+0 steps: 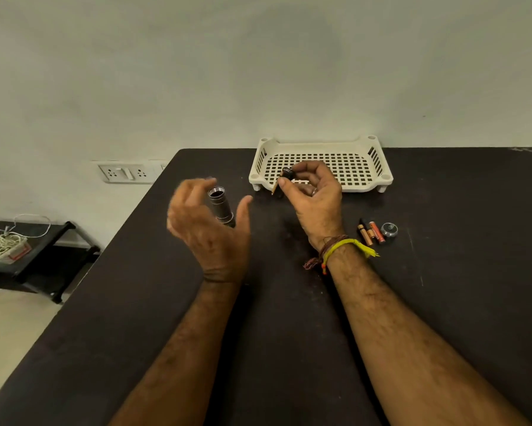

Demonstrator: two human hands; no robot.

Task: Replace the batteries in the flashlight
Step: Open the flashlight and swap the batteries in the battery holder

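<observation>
From the head camera, your left hand [207,226] is released, fingers spread and blurred, around the flashlight body [221,208], which stands upright, open end up, on the black tabletop [442,302]. Your right hand [312,195] pinches a small dark battery holder [287,173] in front of the white basket [320,142]. Loose batteries [370,232] and the cap [389,230] lie together to the right.

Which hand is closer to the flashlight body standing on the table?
Left. The left hand is open around the flashlight body; the right hand is off to its right, pinching a battery holder.
</observation>
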